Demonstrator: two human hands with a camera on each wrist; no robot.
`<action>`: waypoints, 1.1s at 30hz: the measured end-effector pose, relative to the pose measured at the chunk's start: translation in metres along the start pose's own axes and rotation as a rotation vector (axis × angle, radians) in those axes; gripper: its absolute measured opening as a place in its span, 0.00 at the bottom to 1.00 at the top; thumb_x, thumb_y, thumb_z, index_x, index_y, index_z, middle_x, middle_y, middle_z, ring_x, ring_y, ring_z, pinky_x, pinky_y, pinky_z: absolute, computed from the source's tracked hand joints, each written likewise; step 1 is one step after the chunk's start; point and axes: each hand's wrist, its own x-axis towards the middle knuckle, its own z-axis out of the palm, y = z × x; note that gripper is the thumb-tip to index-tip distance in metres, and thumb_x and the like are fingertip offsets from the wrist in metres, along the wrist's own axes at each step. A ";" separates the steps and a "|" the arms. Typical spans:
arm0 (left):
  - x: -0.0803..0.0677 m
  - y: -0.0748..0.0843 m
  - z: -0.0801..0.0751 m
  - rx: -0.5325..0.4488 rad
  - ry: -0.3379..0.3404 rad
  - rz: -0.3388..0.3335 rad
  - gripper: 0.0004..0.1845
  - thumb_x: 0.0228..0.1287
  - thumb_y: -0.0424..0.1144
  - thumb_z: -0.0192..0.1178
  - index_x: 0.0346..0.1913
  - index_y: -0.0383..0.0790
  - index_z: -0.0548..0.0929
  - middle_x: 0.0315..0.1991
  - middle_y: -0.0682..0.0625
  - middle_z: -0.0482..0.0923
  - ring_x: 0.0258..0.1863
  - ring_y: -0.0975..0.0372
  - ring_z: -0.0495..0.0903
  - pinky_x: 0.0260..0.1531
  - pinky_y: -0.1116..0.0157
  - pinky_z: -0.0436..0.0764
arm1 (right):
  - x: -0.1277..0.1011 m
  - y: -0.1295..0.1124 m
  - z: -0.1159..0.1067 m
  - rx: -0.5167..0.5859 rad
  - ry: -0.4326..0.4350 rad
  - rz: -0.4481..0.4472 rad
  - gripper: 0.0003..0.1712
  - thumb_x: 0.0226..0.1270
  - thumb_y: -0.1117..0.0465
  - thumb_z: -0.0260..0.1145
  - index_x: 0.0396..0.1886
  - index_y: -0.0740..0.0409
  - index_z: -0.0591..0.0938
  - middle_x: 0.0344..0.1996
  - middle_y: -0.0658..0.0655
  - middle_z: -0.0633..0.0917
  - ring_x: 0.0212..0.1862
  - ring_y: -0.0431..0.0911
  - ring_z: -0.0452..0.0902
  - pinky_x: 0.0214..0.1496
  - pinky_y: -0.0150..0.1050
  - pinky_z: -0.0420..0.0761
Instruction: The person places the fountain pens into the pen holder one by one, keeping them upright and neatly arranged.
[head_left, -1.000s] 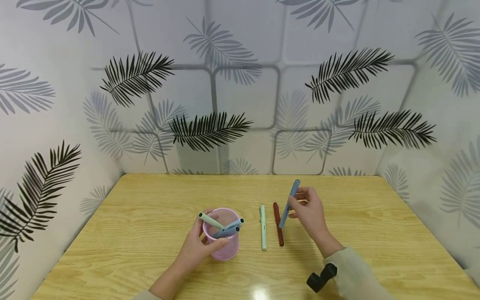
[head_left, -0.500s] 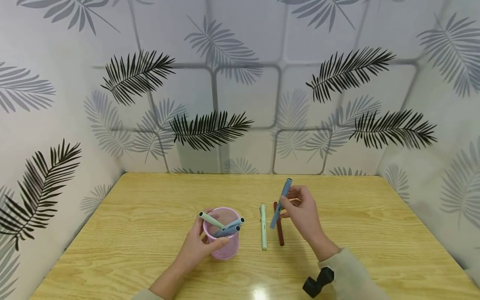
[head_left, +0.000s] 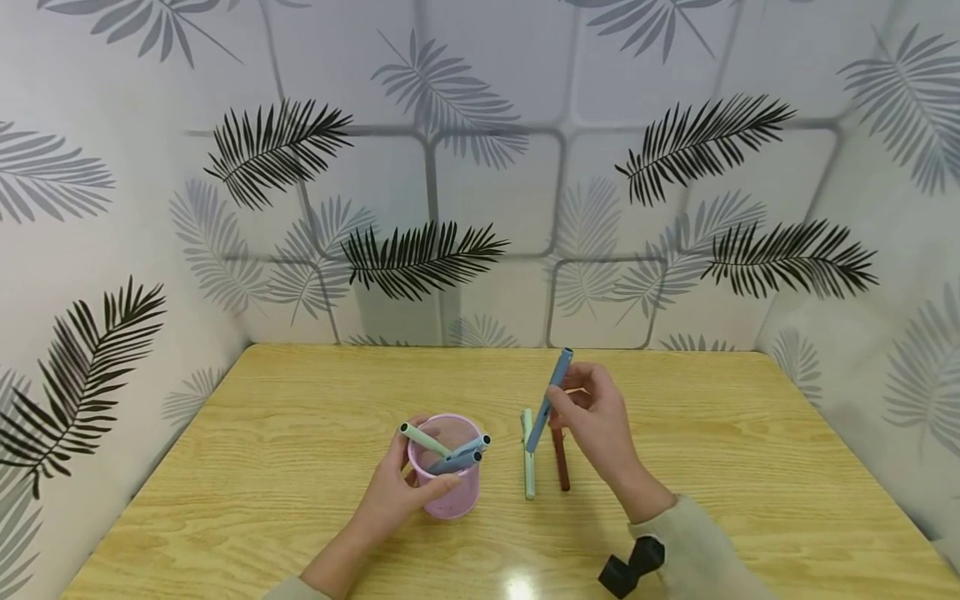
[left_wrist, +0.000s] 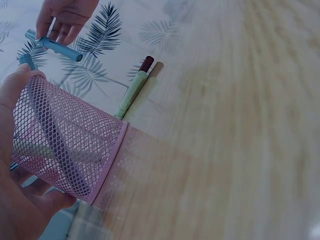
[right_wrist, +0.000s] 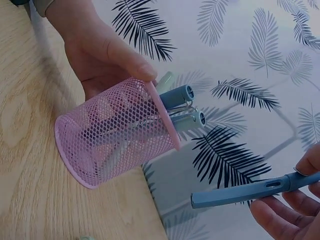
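Two pens lay on the worktop [head_left: 675,433] while the right hand [head_left: 596,417] pinched a blue pen [head_left: 547,400] aloft at two o'clock of the pink mesh cup [head_left: 446,487], gripped by the left hand [head_left: 393,492]; lowering it tip-first seemed wisest.

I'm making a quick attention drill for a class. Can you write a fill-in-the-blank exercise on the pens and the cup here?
1. The left hand holds a ____ mesh cup.
2. The right hand holds a ____ pen above the table.
3. The number of pens standing in the cup is ____.
4. Beside the green pen on the table lies a dark ____ pen.

Missing words: pink; blue; three; red
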 end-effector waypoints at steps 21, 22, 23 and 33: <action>0.003 -0.010 -0.001 0.006 -0.001 0.031 0.41 0.48 0.37 0.72 0.64 0.54 0.62 0.62 0.49 0.65 0.61 0.54 0.65 0.56 0.50 0.69 | 0.010 -0.025 0.028 0.061 -0.065 -0.141 0.16 0.63 0.70 0.62 0.49 0.65 0.71 0.39 0.63 0.76 0.34 0.49 0.78 0.30 0.44 0.83; 0.004 -0.010 -0.001 0.003 -0.003 0.029 0.41 0.48 0.36 0.72 0.64 0.53 0.61 0.62 0.49 0.65 0.61 0.53 0.65 0.56 0.49 0.69 | 0.011 -0.025 0.029 0.065 -0.068 -0.148 0.16 0.63 0.70 0.62 0.49 0.65 0.71 0.39 0.64 0.76 0.34 0.49 0.78 0.31 0.45 0.83; 0.003 -0.009 -0.001 0.000 -0.005 0.026 0.41 0.49 0.35 0.72 0.65 0.53 0.61 0.62 0.49 0.65 0.61 0.53 0.65 0.56 0.49 0.69 | 0.012 -0.026 0.031 0.069 -0.071 -0.154 0.16 0.62 0.70 0.62 0.49 0.65 0.71 0.39 0.64 0.76 0.34 0.50 0.78 0.31 0.46 0.83; -0.004 0.017 -0.001 0.003 -0.035 0.016 0.41 0.51 0.36 0.70 0.66 0.41 0.59 0.63 0.41 0.63 0.63 0.47 0.62 0.56 0.46 0.68 | 0.010 -0.035 0.049 0.089 -0.124 -0.143 0.15 0.62 0.75 0.60 0.48 0.70 0.70 0.39 0.67 0.75 0.36 0.60 0.76 0.32 0.46 0.83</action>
